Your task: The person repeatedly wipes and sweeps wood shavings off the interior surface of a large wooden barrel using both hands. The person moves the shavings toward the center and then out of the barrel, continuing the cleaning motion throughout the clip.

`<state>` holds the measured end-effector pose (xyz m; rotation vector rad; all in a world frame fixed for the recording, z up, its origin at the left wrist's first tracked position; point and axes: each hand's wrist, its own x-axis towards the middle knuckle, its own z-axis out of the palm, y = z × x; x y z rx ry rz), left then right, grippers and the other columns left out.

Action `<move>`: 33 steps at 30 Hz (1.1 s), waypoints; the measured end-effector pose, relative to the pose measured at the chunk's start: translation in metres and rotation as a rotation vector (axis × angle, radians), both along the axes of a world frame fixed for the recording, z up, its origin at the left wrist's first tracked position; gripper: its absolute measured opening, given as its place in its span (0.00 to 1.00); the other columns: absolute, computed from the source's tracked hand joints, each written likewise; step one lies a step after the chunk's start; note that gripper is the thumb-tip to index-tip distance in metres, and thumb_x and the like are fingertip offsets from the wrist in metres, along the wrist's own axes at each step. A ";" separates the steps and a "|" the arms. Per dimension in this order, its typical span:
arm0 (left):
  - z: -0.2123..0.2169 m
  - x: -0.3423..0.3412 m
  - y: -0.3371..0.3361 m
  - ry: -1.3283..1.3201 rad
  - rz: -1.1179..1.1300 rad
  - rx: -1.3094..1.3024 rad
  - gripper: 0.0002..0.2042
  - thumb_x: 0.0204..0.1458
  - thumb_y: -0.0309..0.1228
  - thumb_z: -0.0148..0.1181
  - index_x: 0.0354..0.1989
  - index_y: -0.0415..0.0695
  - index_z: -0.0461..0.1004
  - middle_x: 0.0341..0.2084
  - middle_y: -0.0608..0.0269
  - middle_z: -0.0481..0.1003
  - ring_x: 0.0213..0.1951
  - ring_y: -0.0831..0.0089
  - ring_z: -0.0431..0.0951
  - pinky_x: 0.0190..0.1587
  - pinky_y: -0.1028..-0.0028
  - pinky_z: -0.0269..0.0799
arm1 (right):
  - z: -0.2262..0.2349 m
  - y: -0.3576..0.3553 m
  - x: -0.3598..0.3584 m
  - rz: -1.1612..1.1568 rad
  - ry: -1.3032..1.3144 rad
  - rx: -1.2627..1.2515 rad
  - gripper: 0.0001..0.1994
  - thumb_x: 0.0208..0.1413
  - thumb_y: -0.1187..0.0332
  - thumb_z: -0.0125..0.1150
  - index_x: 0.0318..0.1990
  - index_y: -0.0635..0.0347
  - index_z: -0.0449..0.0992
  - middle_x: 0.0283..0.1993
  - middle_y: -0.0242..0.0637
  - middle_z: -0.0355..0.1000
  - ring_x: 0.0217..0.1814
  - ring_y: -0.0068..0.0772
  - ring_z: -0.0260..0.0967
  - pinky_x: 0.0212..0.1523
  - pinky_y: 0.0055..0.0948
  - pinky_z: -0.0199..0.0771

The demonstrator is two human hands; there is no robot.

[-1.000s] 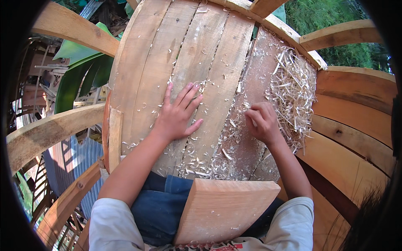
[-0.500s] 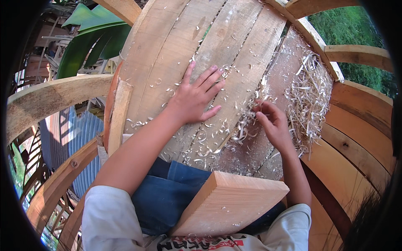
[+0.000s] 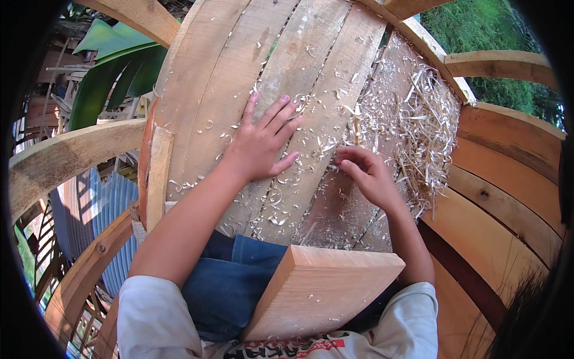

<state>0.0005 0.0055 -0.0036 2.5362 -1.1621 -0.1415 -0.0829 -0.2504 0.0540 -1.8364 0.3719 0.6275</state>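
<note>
My left hand [image 3: 263,140] lies flat on the wooden plank floor [image 3: 221,78], fingers spread, holding nothing. Curled wood shavings [image 3: 275,197] are scattered around it. To its right, my right hand [image 3: 371,176] is low over the planks with its fingers curled in toward the thumb. Whatever may be between those fingertips is hidden. A large heap of shavings [image 3: 424,137] sits beyond and to the right of that hand. Against my body, between my arms, a thick pale board [image 3: 329,293] stands tilted, with a few small shavings on its face.
Curved wooden ribs [image 3: 78,149] rise at the left, and another rib [image 3: 502,66] is at the upper right. Curved side planks [image 3: 496,209] wall the right side. Outside on the left are a blue corrugated sheet [image 3: 110,221] and a large green leaf [image 3: 113,72].
My right hand has drawn left and slightly nearer across the planks, and shavings around its fingers have shifted. My left hand stays flat in place. The whole view has shifted a little.
</note>
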 end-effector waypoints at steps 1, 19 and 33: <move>0.001 0.001 -0.001 -0.003 0.000 -0.001 0.31 0.54 0.52 0.57 0.63 0.48 0.65 0.69 0.58 0.59 0.73 0.64 0.51 0.73 0.40 0.31 | 0.004 -0.009 0.008 -0.132 -0.162 -0.049 0.13 0.62 0.72 0.57 0.52 0.65 0.78 0.45 0.37 0.80 0.44 0.23 0.76 0.48 0.27 0.76; 0.007 0.001 0.000 0.000 -0.016 0.015 0.32 0.52 0.50 0.59 0.63 0.46 0.64 0.69 0.54 0.59 0.73 0.60 0.53 0.72 0.39 0.33 | 0.008 -0.049 0.061 0.116 -0.658 -0.687 0.06 0.53 0.69 0.65 0.32 0.62 0.80 0.34 0.41 0.74 0.38 0.41 0.74 0.43 0.38 0.74; 0.009 0.000 -0.003 -0.025 -0.039 0.075 0.33 0.54 0.52 0.57 0.64 0.46 0.64 0.69 0.56 0.59 0.73 0.63 0.52 0.71 0.35 0.33 | -0.025 -0.065 0.110 -0.031 -0.823 -0.726 0.17 0.54 0.60 0.67 0.47 0.60 0.76 0.53 0.46 0.71 0.60 0.47 0.68 0.59 0.44 0.67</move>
